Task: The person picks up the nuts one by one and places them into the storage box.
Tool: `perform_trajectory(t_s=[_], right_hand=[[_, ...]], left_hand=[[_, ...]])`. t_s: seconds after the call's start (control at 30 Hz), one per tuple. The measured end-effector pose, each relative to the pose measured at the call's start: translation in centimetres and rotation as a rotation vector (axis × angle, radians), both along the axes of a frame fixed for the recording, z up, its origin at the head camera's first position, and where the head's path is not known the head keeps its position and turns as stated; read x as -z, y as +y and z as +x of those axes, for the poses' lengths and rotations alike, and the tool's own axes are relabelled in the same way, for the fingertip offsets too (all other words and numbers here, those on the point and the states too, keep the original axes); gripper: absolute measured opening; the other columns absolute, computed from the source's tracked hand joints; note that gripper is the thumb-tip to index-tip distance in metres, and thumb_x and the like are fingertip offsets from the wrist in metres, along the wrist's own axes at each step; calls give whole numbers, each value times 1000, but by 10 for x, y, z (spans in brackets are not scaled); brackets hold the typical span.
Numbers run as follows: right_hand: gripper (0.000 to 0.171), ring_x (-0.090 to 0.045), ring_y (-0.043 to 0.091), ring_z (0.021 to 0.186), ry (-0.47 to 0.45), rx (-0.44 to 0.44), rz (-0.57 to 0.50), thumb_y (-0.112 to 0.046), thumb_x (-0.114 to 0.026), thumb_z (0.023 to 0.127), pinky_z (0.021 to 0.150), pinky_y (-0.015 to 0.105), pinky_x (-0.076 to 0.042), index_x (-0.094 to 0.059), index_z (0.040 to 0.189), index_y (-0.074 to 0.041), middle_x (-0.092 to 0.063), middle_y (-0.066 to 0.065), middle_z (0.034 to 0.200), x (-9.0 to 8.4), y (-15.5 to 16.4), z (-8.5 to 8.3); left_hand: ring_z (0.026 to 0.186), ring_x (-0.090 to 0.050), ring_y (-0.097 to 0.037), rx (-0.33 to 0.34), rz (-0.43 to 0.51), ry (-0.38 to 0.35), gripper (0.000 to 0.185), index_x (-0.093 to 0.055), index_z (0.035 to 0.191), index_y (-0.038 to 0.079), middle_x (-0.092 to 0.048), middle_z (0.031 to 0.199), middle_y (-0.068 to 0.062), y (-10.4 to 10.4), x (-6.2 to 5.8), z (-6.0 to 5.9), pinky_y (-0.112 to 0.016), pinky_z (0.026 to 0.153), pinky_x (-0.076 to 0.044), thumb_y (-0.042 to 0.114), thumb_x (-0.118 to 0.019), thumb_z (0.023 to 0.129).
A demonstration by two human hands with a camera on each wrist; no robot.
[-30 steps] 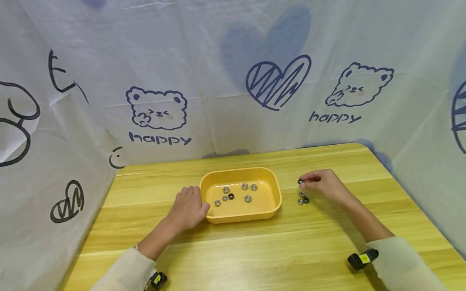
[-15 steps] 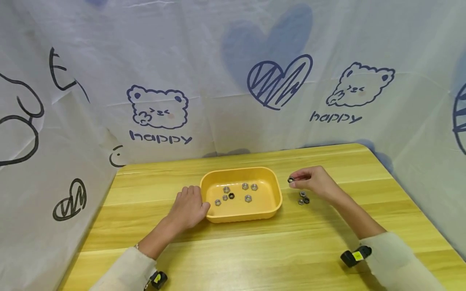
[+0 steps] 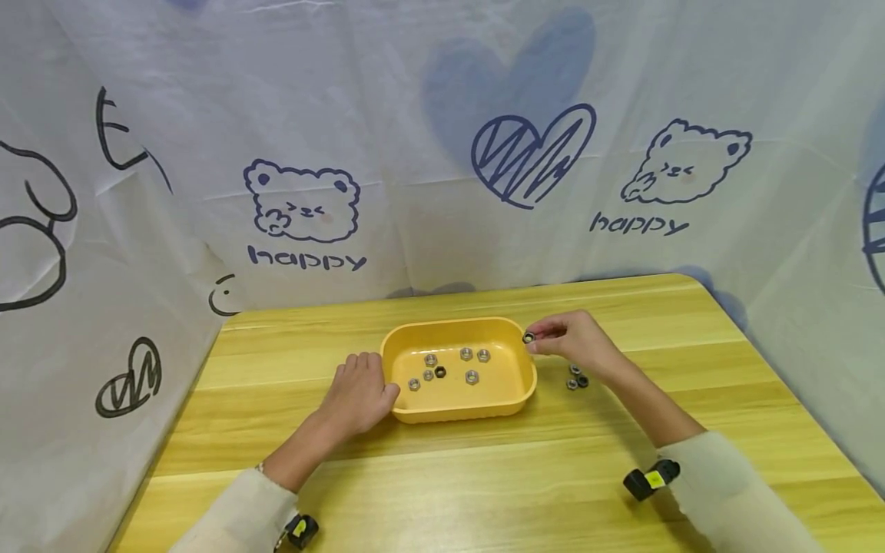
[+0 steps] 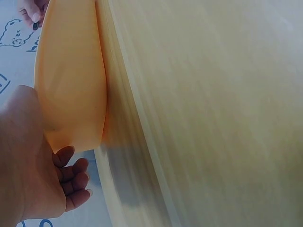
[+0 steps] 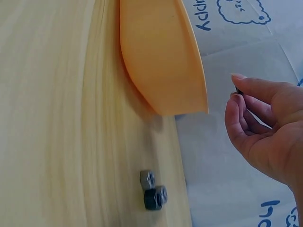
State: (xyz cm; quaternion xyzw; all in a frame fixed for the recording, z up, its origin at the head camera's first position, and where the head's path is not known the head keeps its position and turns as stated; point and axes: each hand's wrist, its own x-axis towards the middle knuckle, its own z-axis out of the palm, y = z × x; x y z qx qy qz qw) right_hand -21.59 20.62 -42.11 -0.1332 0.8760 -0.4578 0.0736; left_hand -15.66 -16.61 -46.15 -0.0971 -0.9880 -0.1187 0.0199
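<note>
A yellow plastic tray (image 3: 459, 415) stands on the wooden table with several silver hex nuts and one black nut (image 3: 440, 372) on its floor. At the tray's left end, my left hand (image 3: 358, 395) grips the rim; the left wrist view shows its fingers (image 4: 75, 182) curled around the outside of that end. My right hand (image 3: 577, 338) pinches a dark hex nut (image 3: 528, 338) between thumb and fingertips, right at the tray's right rim and above it. In the right wrist view the pinched nut is mostly hidden by the fingertips.
A small cluster of loose nuts lies on the table right of the tray, a black nut (image 5: 152, 199) beside silver ones, including a silver nut (image 5: 147, 179). A printed white cloth (image 3: 415, 153) hangs behind the table (image 3: 442, 484) and along its sides.
My right hand has carried the dark nut leftward from above the loose cluster to the tray's right rim. The left hand and the tray have stayed in place.
</note>
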Motion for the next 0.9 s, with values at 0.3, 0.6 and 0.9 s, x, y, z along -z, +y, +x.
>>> perform_trajectory(t_s=[0.3,0.6,0.9], right_hand=[[34,-72,17,92,19,-21,7,-23,-84,86,86,41,-60,-78,116,-8,-79,9,106,-1,-17,-6],[32,-71,16,87,40,-70,-4,-25,-84,86,86,43,-60,-79,112,-8,-80,7,102,2,-35,-13],[28,-72,15,88,34,-78,-18,-20,-83,87,86,45,-60,-79,111,-5,-80,9,103,6,-54,-17]], left_hand=[[86,-40,-29,8,-14,11,28,-50,98,0,-46,90,-12,-2,1,-4,-38,78,-32,28,-50,94],[86,-42,-29,9,-19,22,29,-51,98,0,-48,90,-12,-4,0,-7,-39,78,-35,29,-51,94],[85,-41,-29,13,-9,25,28,-51,97,1,-47,90,-12,-5,3,-12,-38,77,-34,28,-51,94]])
